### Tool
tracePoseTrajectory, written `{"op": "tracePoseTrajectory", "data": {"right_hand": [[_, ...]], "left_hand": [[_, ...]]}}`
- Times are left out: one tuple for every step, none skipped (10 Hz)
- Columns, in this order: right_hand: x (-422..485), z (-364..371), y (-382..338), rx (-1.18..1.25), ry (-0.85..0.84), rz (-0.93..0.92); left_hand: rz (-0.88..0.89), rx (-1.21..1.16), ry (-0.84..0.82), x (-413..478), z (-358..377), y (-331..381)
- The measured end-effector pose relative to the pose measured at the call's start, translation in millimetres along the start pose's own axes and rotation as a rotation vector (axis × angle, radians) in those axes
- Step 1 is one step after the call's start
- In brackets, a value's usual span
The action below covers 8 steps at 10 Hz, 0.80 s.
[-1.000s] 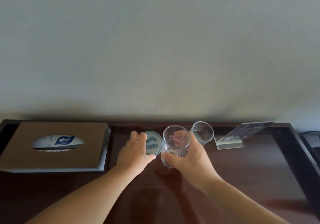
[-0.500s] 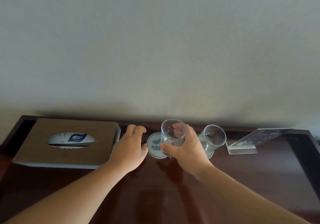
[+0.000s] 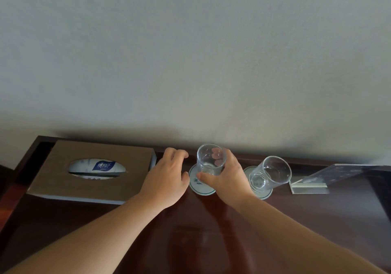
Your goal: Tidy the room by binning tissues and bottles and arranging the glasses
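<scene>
While the right hand [image 3: 227,180] clamped its fingers and thumb round a glass [image 3: 210,159] held upright over the left coaster [image 3: 195,183], the left hand [image 3: 167,178] rested on the table [image 3: 211,242] just beside that coaster, fingers loosely curled, holding nothing. A second glass [image 3: 269,174] stood on the right coaster [image 3: 265,195]. A tissue box [image 3: 53,178] lay at the left.

Clear glass tumbler [image 3: 211,160], glossy dark-wood table [image 3: 211,242]
</scene>
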State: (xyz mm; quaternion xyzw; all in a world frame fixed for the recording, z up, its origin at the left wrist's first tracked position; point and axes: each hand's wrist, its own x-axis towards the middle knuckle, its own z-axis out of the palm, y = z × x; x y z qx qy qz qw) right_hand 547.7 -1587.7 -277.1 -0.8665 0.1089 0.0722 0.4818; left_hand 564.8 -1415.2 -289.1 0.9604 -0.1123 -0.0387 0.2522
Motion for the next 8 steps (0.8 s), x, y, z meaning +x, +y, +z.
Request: {"op": "tracePoseTrajectory", "data": {"right_hand": [[1,-1,2,0.005,-0.002,0.003],[1,2,5,0.012,-0.007,0.002],[1,6,7,0.021,-0.019,-0.003],[0,8,10,0.022,-0.031,-0.006],[-1,9,11,0.025,-0.028,-0.02],[-2,10,12,0.034,-0.036,-0.032],[-5,9,12,0.028,-0.041,-0.039],[-6,6,15,0.07,-0.036,-0.043]], "left_hand": [[0.012,-0.003,0.008,1,0,2],[0.024,-0.005,0.012,2,0,2],[0.031,-0.006,0.012,2,0,1],[0.027,-0.003,0.017,4,-1,0],[0.032,0.003,0.018,4,0,0],[0.022,0.004,0.019,4,2,-1],[0.027,0.009,0.013,2,2,2],[0.015,0.014,0.034,2,1,4]]}}
